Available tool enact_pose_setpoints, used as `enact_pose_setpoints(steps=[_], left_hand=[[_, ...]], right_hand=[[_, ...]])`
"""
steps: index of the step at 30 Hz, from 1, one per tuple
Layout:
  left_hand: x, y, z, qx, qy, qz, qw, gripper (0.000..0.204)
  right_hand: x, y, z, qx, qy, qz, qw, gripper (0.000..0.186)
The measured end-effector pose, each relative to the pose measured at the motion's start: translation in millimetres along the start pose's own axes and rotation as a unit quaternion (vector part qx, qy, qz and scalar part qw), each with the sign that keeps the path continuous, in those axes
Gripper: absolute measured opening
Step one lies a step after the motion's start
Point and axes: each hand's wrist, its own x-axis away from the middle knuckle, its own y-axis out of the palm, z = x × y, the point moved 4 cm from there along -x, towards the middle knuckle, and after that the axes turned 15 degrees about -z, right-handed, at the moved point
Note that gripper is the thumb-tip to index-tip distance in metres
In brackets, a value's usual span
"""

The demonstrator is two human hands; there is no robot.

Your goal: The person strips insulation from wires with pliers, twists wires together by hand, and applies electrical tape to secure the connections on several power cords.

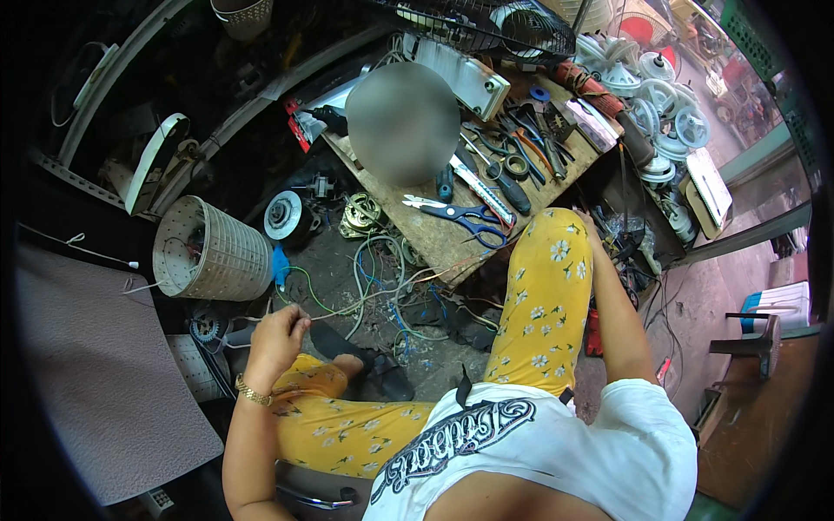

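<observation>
My left hand [280, 333] is closed on a thin pale wire [349, 311], which stretches rightward over tangled wires [373, 260] on the floor toward the wooden bench [447, 262]. My right hand [590, 224] is at the outer side of my right knee, mostly hidden, its fingers out of sight. Blue-handled scissors [473, 226], a hand saw or blade [482, 187], screwdrivers [512, 191] and pliers [534, 148] lie on the bench near that knee.
A perforated plastic tub [213, 247] lies on its side at left beside motor parts [287, 215]. A grey textured panel [113, 373] fills the lower left. White plastic pulleys [660, 113] are piled at upper right. A brown chair [743, 347] stands at far right.
</observation>
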Motion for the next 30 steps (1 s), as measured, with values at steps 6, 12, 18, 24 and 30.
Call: enact_pose_setpoints(steps=[6,12,18,24,30], left_hand=[[1,4,-1,0.009,-0.003,0.003,1.0,0.013],[-1,-2,22,0.038,0.006,-0.004,0.999,0.011],[-7,-5,23,0.024,0.015,0.011,1.0,0.011],[-17,-1,18,0.037,0.004,-0.02,0.999,0.011],[-26,4,19,-0.011,0.004,-0.02,1.0,0.012]], right_hand=[[28,35,-25,0.064,-0.023,0.04,0.997,0.027],[19,32,-53,-0.041,-0.089,0.042,0.994,0.025],[2,31,-62,-0.064,-0.097,0.032,0.993,0.026],[-2,16,-47,-0.051,-0.086,0.03,0.995,0.026],[-9,15,-21,-0.087,-0.05,0.067,0.993,0.023]])
